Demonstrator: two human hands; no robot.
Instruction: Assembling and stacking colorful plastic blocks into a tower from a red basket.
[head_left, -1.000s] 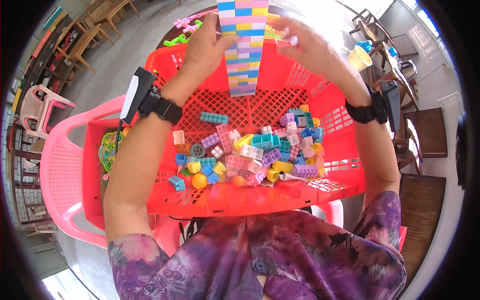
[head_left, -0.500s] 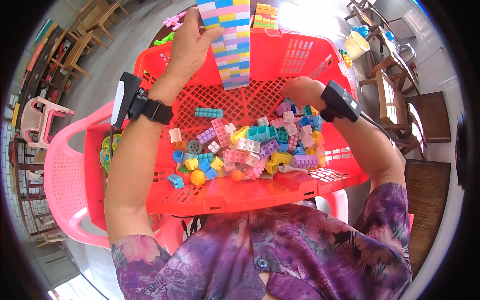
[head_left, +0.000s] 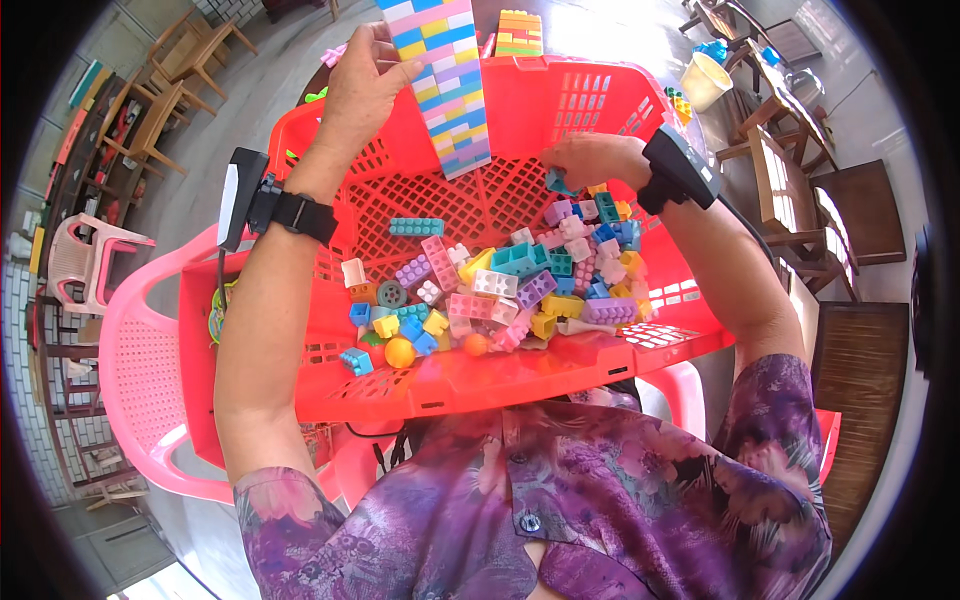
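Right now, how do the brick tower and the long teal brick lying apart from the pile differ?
The brick tower is multicoloured; the long teal brick is one colour. The tower is far larger than the teal brick. The left hand holds the tower, while the teal brick lies untouched in the red basket. Both look plastic.

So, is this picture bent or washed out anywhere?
Head view: yes, the right wall curves along the dark rim, a fisheye effect; head view: white glare beyond the basket hides detail; head view: the tower and blocks look fairly sharp.
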